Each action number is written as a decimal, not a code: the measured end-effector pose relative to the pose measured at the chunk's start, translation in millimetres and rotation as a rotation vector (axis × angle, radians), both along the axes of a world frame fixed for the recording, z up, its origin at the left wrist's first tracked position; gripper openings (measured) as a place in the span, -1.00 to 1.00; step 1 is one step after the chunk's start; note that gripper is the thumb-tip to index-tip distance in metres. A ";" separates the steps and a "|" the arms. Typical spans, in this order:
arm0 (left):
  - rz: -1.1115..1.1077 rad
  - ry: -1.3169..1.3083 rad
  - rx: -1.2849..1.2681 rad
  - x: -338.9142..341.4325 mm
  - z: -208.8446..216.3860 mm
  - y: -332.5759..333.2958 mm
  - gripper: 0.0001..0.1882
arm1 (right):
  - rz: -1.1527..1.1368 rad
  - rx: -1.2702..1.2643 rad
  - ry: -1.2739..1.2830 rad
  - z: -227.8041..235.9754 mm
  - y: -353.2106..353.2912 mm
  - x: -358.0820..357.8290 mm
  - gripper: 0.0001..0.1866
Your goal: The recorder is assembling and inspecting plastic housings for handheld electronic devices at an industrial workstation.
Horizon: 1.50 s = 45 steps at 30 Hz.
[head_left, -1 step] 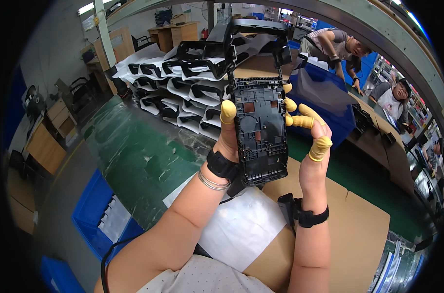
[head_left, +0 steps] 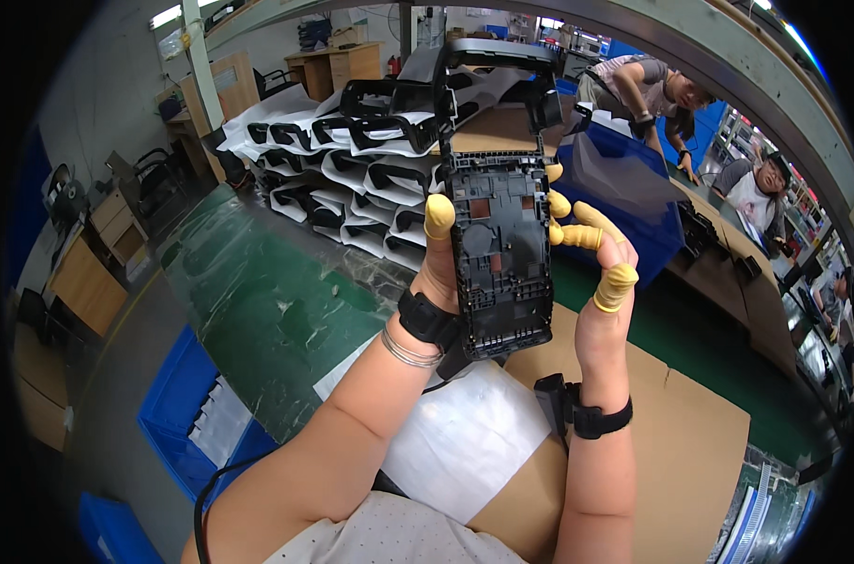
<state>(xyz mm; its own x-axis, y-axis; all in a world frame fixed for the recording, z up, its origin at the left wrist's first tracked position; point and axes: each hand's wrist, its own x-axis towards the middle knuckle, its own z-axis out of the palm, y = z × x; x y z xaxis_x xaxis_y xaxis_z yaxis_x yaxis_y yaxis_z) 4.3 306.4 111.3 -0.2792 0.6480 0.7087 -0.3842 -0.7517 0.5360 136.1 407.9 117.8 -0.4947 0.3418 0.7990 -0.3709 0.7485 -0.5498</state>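
My left hand [head_left: 437, 266] holds up a long black plastic housing [head_left: 504, 244] with an open loop-shaped frame at its top. The inner side faces me, showing ribs, a round recess and small copper-coloured patches. My left thumb lies along the left edge, and yellow-capped fingertips [head_left: 558, 204] come round from behind the right edge. My right hand [head_left: 604, 324], also in yellow finger cots, is at the right edge, thumb apart from the fingers. One right finger reaches the edge by the left fingertips; whether it touches cannot be told. Both wrists wear black straps.
Black frames in white wrapping [head_left: 352, 179] are stacked beyond the housing. Cardboard [head_left: 681, 423] and a white sheet [head_left: 465, 442] lie below my hands on a green bench [head_left: 248, 282]. Blue bins [head_left: 169, 404] stand left and right. Two co-workers [head_left: 634, 89] bend over the right side.
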 end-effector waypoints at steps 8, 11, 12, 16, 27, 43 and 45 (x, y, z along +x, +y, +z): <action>-0.052 -0.016 -0.009 -5.5 -9.3 9.0 0.32 | 0.010 -0.060 -0.021 -5.0 0.9 -0.9 -0.19; -0.087 -0.061 -0.016 -3.3 -10.3 7.3 0.31 | -0.013 -0.022 -0.046 -1.3 -0.8 0.8 -0.18; -0.086 -0.061 -0.015 -2.5 -9.9 6.0 0.31 | -0.012 -0.020 -0.046 -1.1 -1.3 0.5 -0.18; -0.056 -0.070 -0.036 -2.7 -11.4 5.4 0.30 | -0.020 -0.007 -0.046 -4.7 0.7 -0.9 -0.16; 0.040 -0.059 -0.137 9.9 -3.1 4.2 0.35 | 0.050 0.020 -0.041 -18.3 18.0 -8.7 -0.24; 0.018 -0.111 -0.118 4.1 -16.7 18.6 -0.09 | -0.072 -0.039 -0.148 -21.3 7.2 -5.6 -0.25; 0.028 -0.112 -0.125 4.5 -16.7 18.6 -0.09 | -0.077 -0.015 -0.161 -21.8 9.3 -5.2 -0.25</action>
